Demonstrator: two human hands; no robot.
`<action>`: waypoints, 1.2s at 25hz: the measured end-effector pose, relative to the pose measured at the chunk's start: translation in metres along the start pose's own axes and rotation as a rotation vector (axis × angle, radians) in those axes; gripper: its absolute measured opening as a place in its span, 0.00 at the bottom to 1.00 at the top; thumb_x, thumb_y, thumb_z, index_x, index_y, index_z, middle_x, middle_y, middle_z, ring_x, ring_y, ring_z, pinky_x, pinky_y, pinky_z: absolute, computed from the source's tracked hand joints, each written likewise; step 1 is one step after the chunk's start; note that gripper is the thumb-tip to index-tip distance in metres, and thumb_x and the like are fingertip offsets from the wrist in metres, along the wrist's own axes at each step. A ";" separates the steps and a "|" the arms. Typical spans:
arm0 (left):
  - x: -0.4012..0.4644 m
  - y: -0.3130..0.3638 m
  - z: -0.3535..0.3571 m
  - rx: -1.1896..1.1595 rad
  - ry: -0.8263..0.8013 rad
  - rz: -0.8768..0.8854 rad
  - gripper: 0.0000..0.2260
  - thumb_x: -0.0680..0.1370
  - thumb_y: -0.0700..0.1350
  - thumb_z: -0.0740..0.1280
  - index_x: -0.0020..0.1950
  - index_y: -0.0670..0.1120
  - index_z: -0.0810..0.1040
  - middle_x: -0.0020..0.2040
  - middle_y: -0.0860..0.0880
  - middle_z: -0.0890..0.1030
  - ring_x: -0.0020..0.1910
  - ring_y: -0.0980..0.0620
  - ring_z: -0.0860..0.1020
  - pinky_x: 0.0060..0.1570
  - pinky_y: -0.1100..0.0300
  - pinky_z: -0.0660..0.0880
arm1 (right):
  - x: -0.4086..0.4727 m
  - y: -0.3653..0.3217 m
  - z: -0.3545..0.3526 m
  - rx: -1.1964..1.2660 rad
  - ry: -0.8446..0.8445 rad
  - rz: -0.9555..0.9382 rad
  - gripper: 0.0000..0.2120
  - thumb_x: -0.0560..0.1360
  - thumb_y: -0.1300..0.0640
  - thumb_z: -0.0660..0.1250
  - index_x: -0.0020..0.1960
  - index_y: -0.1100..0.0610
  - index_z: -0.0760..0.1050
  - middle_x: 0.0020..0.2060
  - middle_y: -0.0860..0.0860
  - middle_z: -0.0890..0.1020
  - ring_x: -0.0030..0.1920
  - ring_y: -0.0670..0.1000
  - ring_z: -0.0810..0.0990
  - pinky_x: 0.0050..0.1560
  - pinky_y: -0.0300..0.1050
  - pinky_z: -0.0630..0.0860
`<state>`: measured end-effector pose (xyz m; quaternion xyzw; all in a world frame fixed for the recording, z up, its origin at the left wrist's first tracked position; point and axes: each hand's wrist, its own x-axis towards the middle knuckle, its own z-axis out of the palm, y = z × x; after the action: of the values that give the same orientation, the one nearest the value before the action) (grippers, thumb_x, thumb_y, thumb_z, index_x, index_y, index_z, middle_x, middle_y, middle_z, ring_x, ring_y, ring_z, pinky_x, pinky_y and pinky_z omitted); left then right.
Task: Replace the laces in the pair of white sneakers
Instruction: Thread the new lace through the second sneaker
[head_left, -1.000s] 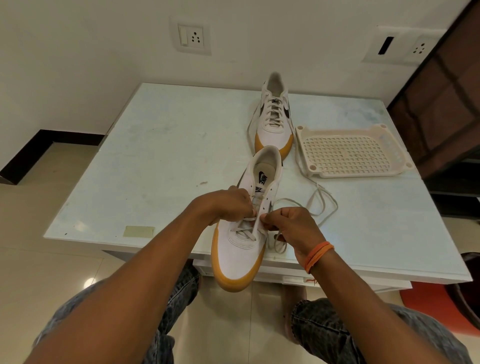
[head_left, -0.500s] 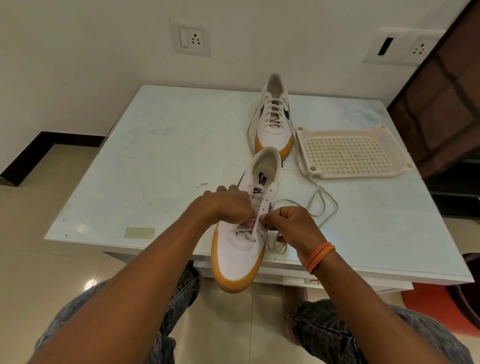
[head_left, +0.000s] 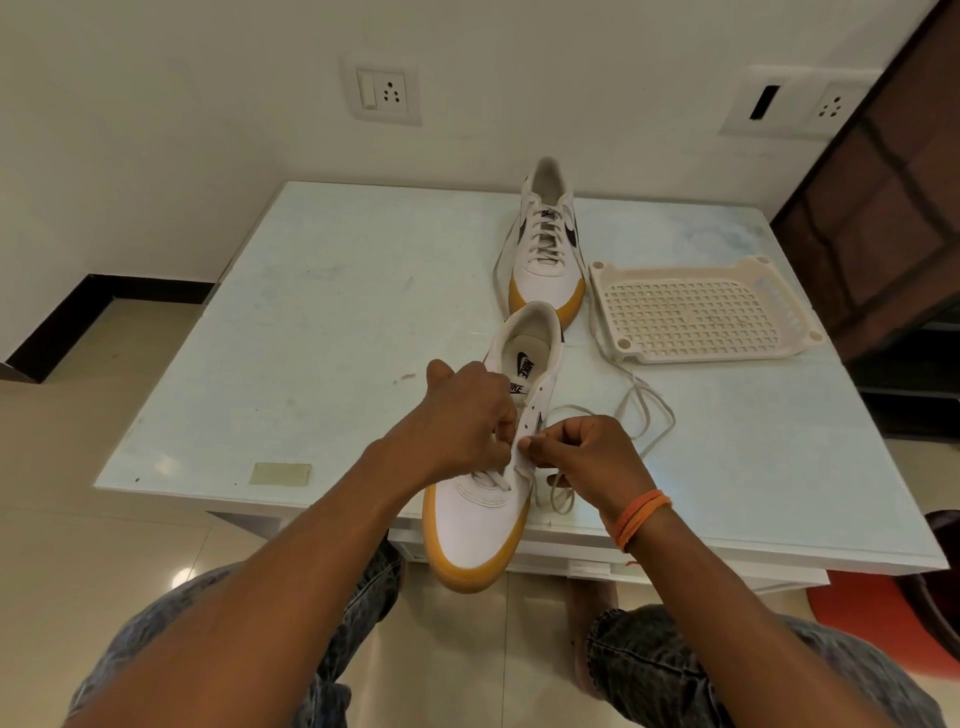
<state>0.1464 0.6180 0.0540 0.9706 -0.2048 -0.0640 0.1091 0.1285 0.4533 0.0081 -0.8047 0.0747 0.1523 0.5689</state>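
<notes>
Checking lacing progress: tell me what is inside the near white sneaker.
Inside the near white gum-soled sneaker a pale insole with a black logo shows at the heel. The left hand and right hand cover the tongue; the toe interior is hidden.

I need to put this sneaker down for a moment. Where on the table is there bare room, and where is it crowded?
The table's left half is bare, bordered by both sneakers on its right; only a tan sticker lies near its front edge. The right side is crowded: far sneaker, perforated tray, and loose lace looping beside the near sneaker.
</notes>
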 end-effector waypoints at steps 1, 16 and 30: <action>-0.003 0.004 0.003 0.081 0.053 0.024 0.05 0.74 0.52 0.71 0.44 0.52 0.81 0.46 0.55 0.75 0.52 0.54 0.71 0.50 0.54 0.58 | -0.001 0.000 0.000 -0.028 0.022 -0.023 0.08 0.72 0.56 0.74 0.42 0.62 0.82 0.39 0.55 0.85 0.42 0.55 0.84 0.34 0.38 0.78; -0.002 -0.009 0.017 -0.421 -0.076 -0.202 0.14 0.76 0.46 0.65 0.33 0.42 0.77 0.32 0.45 0.76 0.32 0.52 0.73 0.35 0.55 0.71 | -0.007 0.011 0.015 0.007 0.221 -0.072 0.12 0.74 0.55 0.71 0.33 0.57 0.78 0.30 0.53 0.81 0.35 0.54 0.82 0.45 0.55 0.81; 0.019 -0.010 0.011 -0.727 -0.442 -0.400 0.04 0.77 0.40 0.68 0.42 0.43 0.80 0.43 0.44 0.81 0.47 0.47 0.79 0.56 0.53 0.77 | -0.013 -0.002 0.006 0.298 0.074 0.106 0.07 0.73 0.58 0.73 0.43 0.62 0.83 0.41 0.56 0.85 0.45 0.54 0.84 0.43 0.45 0.82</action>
<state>0.1650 0.6169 0.0393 0.8529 0.0037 -0.3566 0.3812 0.1158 0.4590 0.0119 -0.7114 0.1601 0.1395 0.6700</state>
